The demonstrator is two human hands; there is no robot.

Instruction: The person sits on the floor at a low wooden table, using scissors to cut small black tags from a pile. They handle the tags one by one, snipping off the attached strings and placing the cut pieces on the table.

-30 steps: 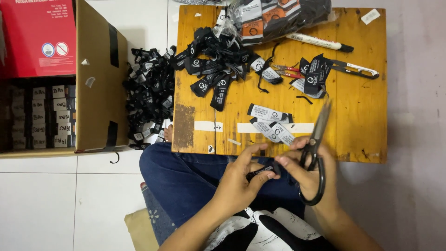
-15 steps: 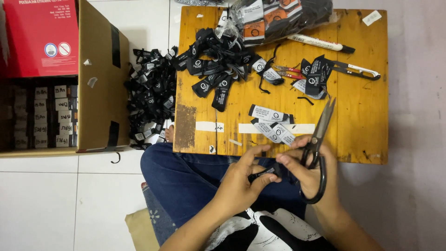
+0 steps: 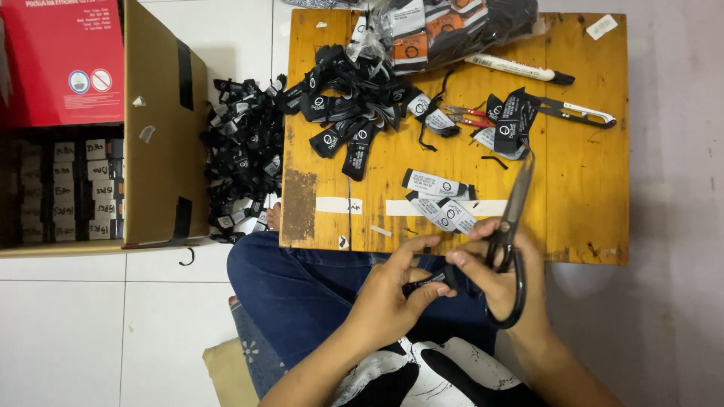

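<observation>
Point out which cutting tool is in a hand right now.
The large black scissors, gripped in the right hand, blades up over the table edge. The small red snips and the white-handled cutter lie untouched on the wooden table.

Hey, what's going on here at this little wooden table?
A person sits at a low wooden table, pinching a small black label in the left hand. The right hand grips large black scissors, blades shut and pointing up over the table. Loose white labels lie by the table's near edge, and a pile of black labels lies beside a cardboard box.
</observation>
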